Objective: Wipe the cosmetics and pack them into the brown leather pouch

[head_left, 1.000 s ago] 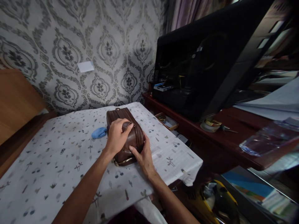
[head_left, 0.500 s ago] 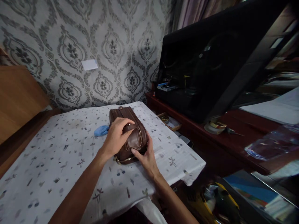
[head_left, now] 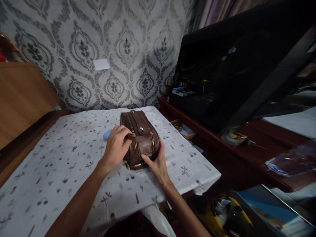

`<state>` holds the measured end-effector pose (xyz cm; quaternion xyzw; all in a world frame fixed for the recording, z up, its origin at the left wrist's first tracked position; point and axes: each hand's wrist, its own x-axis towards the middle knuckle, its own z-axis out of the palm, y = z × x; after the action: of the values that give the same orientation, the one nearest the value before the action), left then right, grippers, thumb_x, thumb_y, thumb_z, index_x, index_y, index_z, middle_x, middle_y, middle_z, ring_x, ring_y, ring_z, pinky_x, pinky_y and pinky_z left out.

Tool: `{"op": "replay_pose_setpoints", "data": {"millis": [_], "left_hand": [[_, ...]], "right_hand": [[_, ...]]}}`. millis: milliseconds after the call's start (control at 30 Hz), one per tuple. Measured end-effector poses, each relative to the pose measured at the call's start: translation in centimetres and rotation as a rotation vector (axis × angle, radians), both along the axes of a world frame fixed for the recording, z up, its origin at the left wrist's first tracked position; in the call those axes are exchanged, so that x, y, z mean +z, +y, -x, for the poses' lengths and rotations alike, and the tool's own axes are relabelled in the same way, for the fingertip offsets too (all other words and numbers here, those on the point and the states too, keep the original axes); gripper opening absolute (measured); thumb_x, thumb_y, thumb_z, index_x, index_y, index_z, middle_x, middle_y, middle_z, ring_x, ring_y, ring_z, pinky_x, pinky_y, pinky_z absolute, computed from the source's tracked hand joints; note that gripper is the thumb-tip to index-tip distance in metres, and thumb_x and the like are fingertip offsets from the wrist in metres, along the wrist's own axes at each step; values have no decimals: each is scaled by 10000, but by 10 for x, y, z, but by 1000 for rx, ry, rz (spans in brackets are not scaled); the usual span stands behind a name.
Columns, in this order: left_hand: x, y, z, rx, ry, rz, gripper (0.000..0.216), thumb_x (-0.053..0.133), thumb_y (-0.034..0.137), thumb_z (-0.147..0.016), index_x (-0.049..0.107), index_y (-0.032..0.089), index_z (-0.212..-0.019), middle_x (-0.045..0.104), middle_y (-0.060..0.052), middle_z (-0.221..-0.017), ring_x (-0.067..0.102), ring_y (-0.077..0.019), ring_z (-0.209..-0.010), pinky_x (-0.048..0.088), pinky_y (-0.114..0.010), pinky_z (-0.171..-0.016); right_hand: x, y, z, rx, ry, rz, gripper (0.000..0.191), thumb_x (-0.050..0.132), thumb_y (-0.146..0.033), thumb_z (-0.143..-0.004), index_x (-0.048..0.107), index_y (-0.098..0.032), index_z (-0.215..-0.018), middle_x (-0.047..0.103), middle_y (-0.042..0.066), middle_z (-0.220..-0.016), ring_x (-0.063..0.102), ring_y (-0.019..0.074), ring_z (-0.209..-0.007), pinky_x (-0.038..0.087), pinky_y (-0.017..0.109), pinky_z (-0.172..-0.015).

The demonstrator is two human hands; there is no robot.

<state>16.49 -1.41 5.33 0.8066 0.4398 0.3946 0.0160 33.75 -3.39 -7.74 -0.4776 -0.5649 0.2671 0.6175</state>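
A brown leather toiletry bag with gold zippers lies on the cloth-covered table. Along its top runs a leather handle fixed with metal studs. A short leather strap spans the two zipper lines at the near end. My left hand has its thumb and fingers closed on the left end of that strap. My right hand grips the near right corner of the bag, thumb on the front and fingers along the side. Behind my left hand lies a small blue item, partly hidden.
The white patterned cloth covers the table. To the right stand a large black television and a dark red desk with a tape roll and clear plastic. A wooden cabinet is at left.
My left hand has shifted left off the top of the bag, uncovering the handle stud and the strap. My right hand keeps its hold. The view has turned slightly left.
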Motion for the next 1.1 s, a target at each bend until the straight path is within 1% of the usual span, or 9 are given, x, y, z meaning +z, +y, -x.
{"op": "replay_pose_setpoints", "data": {"millis": [100,300,433,500,600,667,800,933,1100], "left_hand": [[-1,0,2,-62,-14,-20,152,528,98,-892,613,201,-819,636,-35,-866,547,-213,-885,448,-349,-774],[-3,-9,4,-139,111,-115,191,529,136,-924,612,201,-764,634,-42,-823,529,-215,-821,437,-367,-745],[-5,-15,2,-92,203,-143,178,523,119,-911,598,202,-772,612,-45,-820,526,-224,-819,433,-366,-734],[-6,-18,-2,-41,199,-152,135,527,98,-890,615,198,-874,616,-57,-882,536,-239,-866,446,-370,-755],[-6,-20,-14,-31,181,-195,344,529,41,-853,595,185,-1159,625,-88,-1052,542,-261,-1001,464,-402,-862],[-6,-19,-23,-71,204,-233,431,544,31,-850,568,196,-1248,630,-94,-1103,538,-270,-1050,461,-430,-912],[-6,-16,-35,-126,205,-268,282,612,100,-882,641,232,-1129,674,-76,-1063,548,-279,-1070,462,-464,-927],[-6,-12,-39,-174,65,-170,77,612,189,-930,678,219,-955,706,-64,-993,577,-256,-1045,479,-452,-917],[-12,-10,-41,-224,-123,-46,70,634,233,-927,689,214,-888,726,-55,-924,600,-254,-1074,477,-452,-958]], "right_hand": [[2,-1,1,-12,-22,-3,1006,734,-551,-791,187,-210,-1563,324,158,-1587,293,334,-1484,248,557,-1223],[8,-4,2,2,-9,11,984,732,-542,-799,196,-205,-1552,302,163,-1599,280,338,-1489,206,577,-1232],[9,-5,1,7,-8,28,995,750,-533,-785,202,-200,-1546,306,161,-1596,276,328,-1492,201,563,-1238],[10,-6,0,13,5,38,995,750,-540,-783,206,-204,-1546,300,156,-1601,276,322,-1495,209,557,-1239],[12,-8,-2,43,48,49,900,673,-552,-848,221,-209,-1547,279,139,-1619,260,301,-1507,194,546,-1248],[14,-9,-3,68,73,42,816,606,-545,-899,234,-218,-1547,279,121,-1627,252,280,-1514,186,537,-1254],[13,-9,-4,71,71,15,774,597,-512,-918,252,-228,-1550,300,110,-1624,267,273,-1511,206,533,-1251],[9,-8,-4,37,45,9,792,613,-503,-910,257,-209,-1553,307,118,-1622,277,283,-1506,228,519,-1246],[6,-5,-3,11,53,17,795,618,-515,-903,265,-220,-1550,349,121,-1597,331,285,-1481,269,523,-1230]]}}
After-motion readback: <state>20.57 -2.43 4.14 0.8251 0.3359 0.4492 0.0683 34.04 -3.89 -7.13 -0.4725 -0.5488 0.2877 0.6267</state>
